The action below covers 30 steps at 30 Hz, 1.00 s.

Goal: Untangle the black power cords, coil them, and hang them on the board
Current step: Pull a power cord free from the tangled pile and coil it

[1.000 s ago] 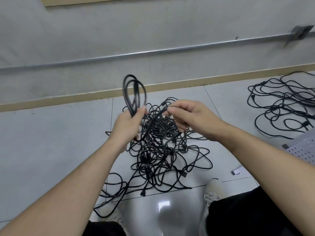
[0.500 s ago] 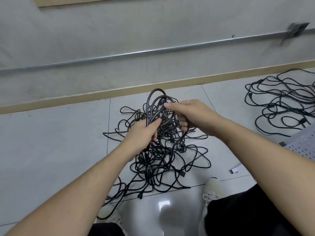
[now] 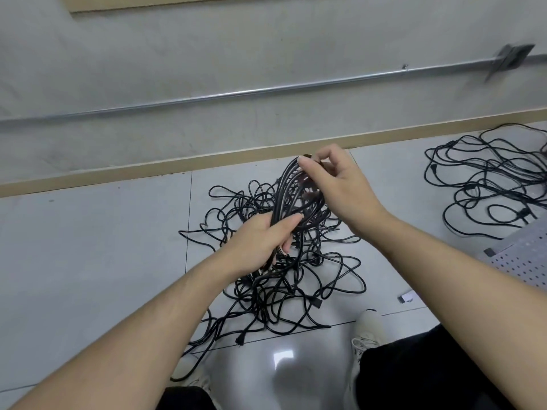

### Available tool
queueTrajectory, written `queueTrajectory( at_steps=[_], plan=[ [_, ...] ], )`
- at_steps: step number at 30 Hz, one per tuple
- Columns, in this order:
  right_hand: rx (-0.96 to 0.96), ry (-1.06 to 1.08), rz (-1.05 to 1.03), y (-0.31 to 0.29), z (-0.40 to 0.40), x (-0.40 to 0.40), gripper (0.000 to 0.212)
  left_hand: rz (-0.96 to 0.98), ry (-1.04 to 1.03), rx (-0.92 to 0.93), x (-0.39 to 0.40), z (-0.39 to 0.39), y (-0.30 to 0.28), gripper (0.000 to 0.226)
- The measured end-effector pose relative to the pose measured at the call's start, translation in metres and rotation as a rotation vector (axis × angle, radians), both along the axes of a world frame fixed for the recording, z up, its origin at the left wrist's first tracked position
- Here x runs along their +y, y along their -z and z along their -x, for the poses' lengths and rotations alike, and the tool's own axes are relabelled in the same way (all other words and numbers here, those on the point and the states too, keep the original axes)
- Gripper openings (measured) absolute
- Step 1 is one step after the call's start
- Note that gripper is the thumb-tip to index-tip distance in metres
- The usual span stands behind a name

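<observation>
At frame center, the left hand (image 3: 260,241) grips the coiled cord (image 3: 285,192); the right hand (image 3: 340,187) pinches its top loop, above the tangled pile (image 3: 296,279) on the floor (image 3: 88,247).

The tangled cord pile (image 3: 284,273) lies on the floor (image 3: 88,261), centre, near the far wall (image 3: 207,54). A second cord pile (image 3: 491,184) lies far right. The perforated board (image 3: 527,258) lies right, nearer than that pile.

Bare floor tiles (image 3: 94,261) lie open at left — the tangled cords (image 3: 284,279) and second heap (image 3: 485,184) block centre and right.
</observation>
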State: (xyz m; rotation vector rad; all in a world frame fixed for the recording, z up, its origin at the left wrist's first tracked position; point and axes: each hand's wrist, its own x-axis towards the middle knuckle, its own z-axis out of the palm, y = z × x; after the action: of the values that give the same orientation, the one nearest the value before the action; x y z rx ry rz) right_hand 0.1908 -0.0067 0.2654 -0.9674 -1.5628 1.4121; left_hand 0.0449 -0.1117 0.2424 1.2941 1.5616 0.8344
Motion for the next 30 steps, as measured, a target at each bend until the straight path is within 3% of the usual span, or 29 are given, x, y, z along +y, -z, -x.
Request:
queueTrajectory(
  at_steps=[4,9,12,17,27,30],
  plan=[
    [0.016,0.074,0.102,-0.001,0.004,-0.001,0.037,-0.01,-0.088,-0.041,-0.002,0.001,0.002,0.05],
    [0.115,0.115,0.228,-0.002,0.013,-0.005,0.031,0.016,-0.19,-0.156,-0.001,-0.001,0.004,0.035],
    [0.206,0.1,0.358,-0.003,0.013,-0.002,0.025,0.054,-0.13,-0.204,0.0,-0.006,0.002,0.023],
    [0.328,0.055,0.502,-0.013,0.008,0.006,0.019,0.094,0.099,-0.336,0.002,-0.004,-0.004,0.041],
    [0.351,-0.022,0.543,-0.023,-0.002,0.013,0.018,0.171,0.378,-0.82,-0.006,-0.008,-0.018,0.014],
    [0.314,-0.028,0.53,-0.02,0.003,0.011,0.011,0.174,0.324,-0.839,-0.008,-0.012,-0.016,0.025]
  ],
)
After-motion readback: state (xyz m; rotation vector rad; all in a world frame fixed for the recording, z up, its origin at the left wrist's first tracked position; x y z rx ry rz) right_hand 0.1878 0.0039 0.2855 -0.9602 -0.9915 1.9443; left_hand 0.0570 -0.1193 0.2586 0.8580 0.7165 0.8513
